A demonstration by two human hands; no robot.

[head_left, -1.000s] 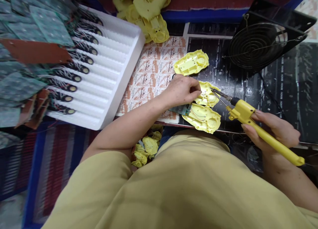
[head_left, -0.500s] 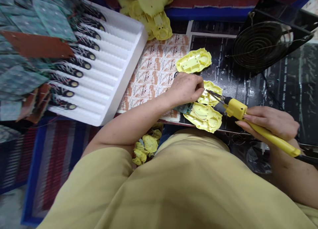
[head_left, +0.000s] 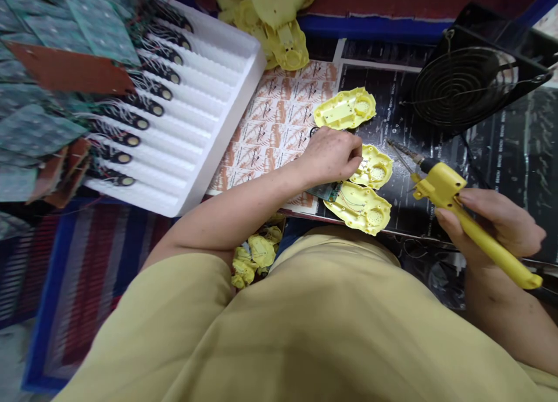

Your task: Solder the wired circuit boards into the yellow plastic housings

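My left hand point(head_left: 331, 153) rests with fingers pinched together at the left edge of a small yellow plastic shell point(head_left: 375, 167); what the fingertips hold is too small to make out. Just below lies a larger yellow shell point(head_left: 361, 206) with thin wires and a green circuit board point(head_left: 325, 191) at its left end. My right hand point(head_left: 497, 226) grips a yellow soldering iron point(head_left: 462, 212). Its metal tip points up-left and hangs clear of the shells, to their right. A third yellow shell point(head_left: 345, 107) lies farther back.
A white foam tray point(head_left: 198, 120) holding several wired black parts stands at the left, beside stacked green circuit boards point(head_left: 39, 88). A pile of yellow shells point(head_left: 270, 18) sits at the back. A black fan point(head_left: 466, 82) stands at the right. Crumpled yellow scraps point(head_left: 257, 255) lie by my lap.
The soldering iron's tip was at the small yellow shell half a second ago; my right hand has pulled it back to the right. My left hand stayed at the shell.
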